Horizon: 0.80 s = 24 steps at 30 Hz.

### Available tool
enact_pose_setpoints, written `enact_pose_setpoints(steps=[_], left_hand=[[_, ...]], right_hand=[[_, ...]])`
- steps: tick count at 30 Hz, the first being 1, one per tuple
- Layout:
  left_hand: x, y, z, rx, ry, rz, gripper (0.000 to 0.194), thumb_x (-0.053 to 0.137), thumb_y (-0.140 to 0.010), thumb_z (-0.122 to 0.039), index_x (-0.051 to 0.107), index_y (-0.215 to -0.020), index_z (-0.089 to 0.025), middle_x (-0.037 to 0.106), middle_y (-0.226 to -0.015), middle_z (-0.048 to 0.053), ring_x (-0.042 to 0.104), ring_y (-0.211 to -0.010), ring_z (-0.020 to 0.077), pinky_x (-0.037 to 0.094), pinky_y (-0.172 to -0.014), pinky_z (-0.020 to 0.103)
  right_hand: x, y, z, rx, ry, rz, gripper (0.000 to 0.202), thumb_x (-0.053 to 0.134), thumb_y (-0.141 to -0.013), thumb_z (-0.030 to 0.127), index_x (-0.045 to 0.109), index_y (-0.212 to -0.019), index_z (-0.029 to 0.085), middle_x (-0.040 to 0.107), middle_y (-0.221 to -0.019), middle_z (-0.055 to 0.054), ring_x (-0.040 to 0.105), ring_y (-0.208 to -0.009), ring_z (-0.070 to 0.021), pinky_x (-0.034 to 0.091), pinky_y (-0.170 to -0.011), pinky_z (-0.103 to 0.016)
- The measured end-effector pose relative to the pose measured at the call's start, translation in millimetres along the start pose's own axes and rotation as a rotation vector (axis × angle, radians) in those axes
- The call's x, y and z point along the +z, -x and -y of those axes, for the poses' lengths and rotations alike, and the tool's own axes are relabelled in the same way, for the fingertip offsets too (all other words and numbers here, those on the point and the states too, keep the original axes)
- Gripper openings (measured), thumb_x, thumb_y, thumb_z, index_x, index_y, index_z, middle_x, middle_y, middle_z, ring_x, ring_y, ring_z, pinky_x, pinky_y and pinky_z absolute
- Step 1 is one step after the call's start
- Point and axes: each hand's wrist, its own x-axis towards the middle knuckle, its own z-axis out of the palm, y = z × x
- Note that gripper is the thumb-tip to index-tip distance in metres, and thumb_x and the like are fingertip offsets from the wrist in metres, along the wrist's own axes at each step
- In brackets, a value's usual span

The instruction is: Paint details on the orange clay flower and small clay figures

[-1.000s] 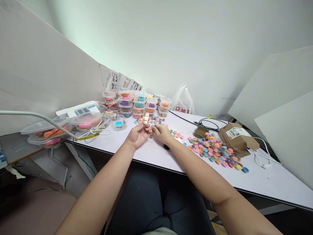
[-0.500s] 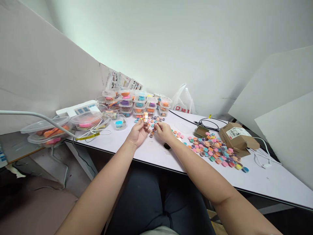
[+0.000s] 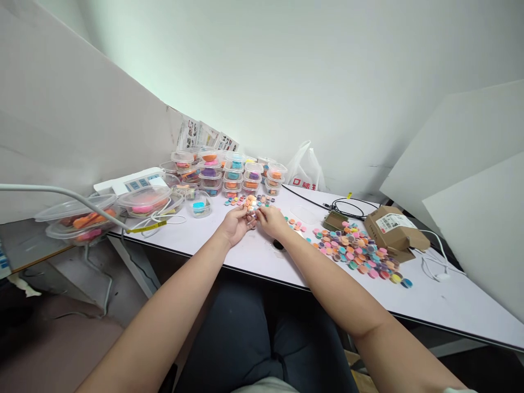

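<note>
White table [image 3: 245, 259], dark edge. From the seat, 12 straight ahead: clear lidded tubs [image 3: 233, 184] stacked at 11–12, loose small discs [image 3: 267, 200] at 12, white plastic bag [image 3: 308, 172] just past 12, olive box [image 3: 335, 220] and black cable coil [image 3: 333, 207] at 1, big disc pile [image 3: 358, 249] and open brown carton [image 3: 377, 232] at 2.

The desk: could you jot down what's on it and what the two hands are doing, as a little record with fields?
Left hand: holds up a small orange-and-white piece
Right hand: close beside that piece, fingers pinched; any grip too small to tell
Right side: heap of colourful discs, labelled cardboard box
Back: stacked clear tubs, white plastic bag
Left side: white power strip
Surface: pale desk, dark-edged
</note>
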Motion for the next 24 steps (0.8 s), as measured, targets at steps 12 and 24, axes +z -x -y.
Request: enact_pose_setpoints(steps=[12, 24], left_hand=[[1.7, 3.1, -4.3, -0.016, 0.039, 0.017, 0.007, 0.068, -0.084, -0.012, 0.065, -0.09, -0.014, 0.069, -0.077, 0.005, 0.064, -0.066, 0.014, 0.054, -0.073, 0.033], [5.2, 5.6, -8.5, 0.021, 0.083, -0.023, 0.005, 0.066, -0.083, -0.011, 0.062, -0.082, -0.014, 0.063, -0.069, 0.002, 0.061, -0.062, 0.0151, 0.052, -0.066, 0.033]], right_hand=[[4.3, -3.2, -3.0, 0.025, 0.025, 0.014, 0.031, 0.046, -0.1, 0.027, 0.056, -0.071, 0.021, 0.062, -0.068, -0.004, 0.048, -0.063, -0.017, 0.032, -0.063, -0.029], [4.3, -0.5, 0.1, 0.075, -0.084, 0.03, 0.036, 0.046, -0.1, 0.025, 0.052, -0.065, 0.022, 0.066, -0.067, -0.002, 0.053, -0.061, -0.0158, 0.036, -0.063, -0.028]])
